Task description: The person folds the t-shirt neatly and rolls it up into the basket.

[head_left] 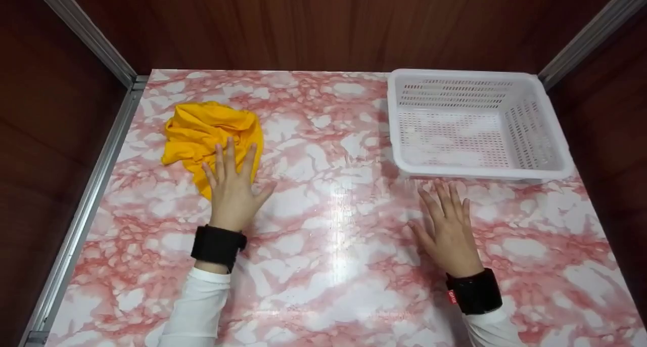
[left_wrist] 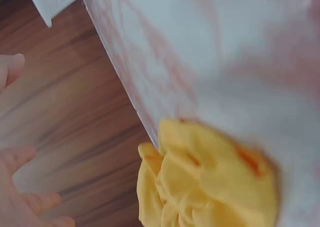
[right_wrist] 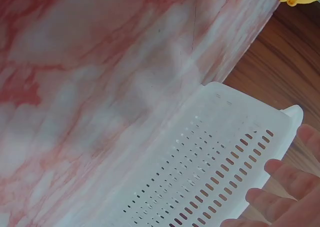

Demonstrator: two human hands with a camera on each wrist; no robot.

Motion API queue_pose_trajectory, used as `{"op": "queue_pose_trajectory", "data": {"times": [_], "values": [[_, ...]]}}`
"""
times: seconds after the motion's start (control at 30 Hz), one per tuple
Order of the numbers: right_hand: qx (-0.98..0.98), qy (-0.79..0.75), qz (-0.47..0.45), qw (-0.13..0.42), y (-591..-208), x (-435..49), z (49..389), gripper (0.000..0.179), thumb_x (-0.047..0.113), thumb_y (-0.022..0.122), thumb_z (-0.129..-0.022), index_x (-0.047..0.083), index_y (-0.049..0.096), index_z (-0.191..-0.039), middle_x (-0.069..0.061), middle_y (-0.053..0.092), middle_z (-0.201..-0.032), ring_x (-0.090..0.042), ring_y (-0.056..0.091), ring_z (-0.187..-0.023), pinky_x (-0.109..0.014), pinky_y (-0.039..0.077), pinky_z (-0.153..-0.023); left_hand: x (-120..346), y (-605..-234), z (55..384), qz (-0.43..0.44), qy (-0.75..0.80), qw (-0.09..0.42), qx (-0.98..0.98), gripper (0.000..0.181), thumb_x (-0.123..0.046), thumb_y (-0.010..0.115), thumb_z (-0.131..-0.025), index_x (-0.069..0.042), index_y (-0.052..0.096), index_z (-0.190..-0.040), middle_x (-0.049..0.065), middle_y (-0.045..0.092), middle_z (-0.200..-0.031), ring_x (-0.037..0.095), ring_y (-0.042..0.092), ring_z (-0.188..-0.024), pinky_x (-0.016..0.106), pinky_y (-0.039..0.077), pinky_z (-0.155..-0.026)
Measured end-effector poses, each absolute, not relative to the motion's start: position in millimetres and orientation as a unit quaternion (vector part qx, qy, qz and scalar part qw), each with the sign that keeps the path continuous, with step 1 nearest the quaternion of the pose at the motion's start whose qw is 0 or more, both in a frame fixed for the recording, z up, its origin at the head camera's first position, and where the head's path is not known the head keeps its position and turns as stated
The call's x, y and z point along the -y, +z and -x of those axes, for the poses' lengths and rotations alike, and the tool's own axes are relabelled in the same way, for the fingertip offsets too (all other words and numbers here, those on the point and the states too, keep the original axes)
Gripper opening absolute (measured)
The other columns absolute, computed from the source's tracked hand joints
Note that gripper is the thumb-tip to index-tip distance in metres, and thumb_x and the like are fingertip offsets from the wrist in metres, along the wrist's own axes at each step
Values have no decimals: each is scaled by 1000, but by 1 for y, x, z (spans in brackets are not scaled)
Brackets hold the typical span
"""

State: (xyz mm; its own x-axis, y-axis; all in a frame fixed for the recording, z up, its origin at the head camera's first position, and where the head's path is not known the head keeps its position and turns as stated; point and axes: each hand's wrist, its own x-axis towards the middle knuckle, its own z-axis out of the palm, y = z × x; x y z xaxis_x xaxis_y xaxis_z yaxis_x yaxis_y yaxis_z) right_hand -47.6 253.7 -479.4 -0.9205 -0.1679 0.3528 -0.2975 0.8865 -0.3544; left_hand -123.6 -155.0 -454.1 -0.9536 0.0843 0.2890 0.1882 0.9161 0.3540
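A crumpled yellow cloth [head_left: 212, 129] lies on the left side of the table. Over its near edge my left hand [head_left: 233, 195] is spread with fingers straight; in the left wrist view a gap shows between the fingers [left_wrist: 35, 202] and the cloth [left_wrist: 210, 182]. On the right, a white perforated plastic basket [head_left: 480, 174] stands near the back corner, with nothing inside. My right hand [head_left: 450, 235] is just in front of the basket, fingers extended and holding nothing. In the right wrist view its fingers [right_wrist: 290, 179] appear beside the basket wall [right_wrist: 200, 172].
The tabletop [head_left: 323, 225] has a glossy red-and-white marbled surface. Dark wood panels [head_left: 323, 28] enclose it at the back and both sides. Metal rails [head_left: 86, 225] run along the edges of the panels. Each wrist wears a black band [head_left: 218, 245].
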Motion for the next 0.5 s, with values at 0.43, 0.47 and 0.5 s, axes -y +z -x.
{"op": "queue_pose_trajectory", "data": {"times": [0.43, 0.47, 0.5], "values": [[956, 200, -135, 167, -478, -247, 58, 67, 32, 70, -83, 12, 44, -141, -20, 31, -149, -38, 15, -143, -62, 12, -110, 221, -466, 220, -39, -191, 54, 979, 112, -63, 72, -68, -37, 2, -151, 12, -25, -154, 43, -21, -139, 77, -6, -97], [955, 199, -138, 169, -479, -246, 58, 67, 31, 70, -83, 11, 44, -141, -20, 31, -149, -38, 15, -143, -63, 12, -109, 225, -469, 224, -50, -192, 44, 979, 114, -64, 72, -67, -37, -1, -151, 12, -28, -153, 44, -24, -138, 78, -6, -94], [956, 198, -139, 168, -479, -246, 57, 67, 32, 70, -83, 12, 44, -141, -20, 30, -150, -37, 14, -143, -63, 12, -109, 229, -473, 228, -62, -193, 34, 979, 117, -66, 72, -66, -39, -4, -150, 11, -31, -152, 45, -25, -137, 80, -6, -93]]}}
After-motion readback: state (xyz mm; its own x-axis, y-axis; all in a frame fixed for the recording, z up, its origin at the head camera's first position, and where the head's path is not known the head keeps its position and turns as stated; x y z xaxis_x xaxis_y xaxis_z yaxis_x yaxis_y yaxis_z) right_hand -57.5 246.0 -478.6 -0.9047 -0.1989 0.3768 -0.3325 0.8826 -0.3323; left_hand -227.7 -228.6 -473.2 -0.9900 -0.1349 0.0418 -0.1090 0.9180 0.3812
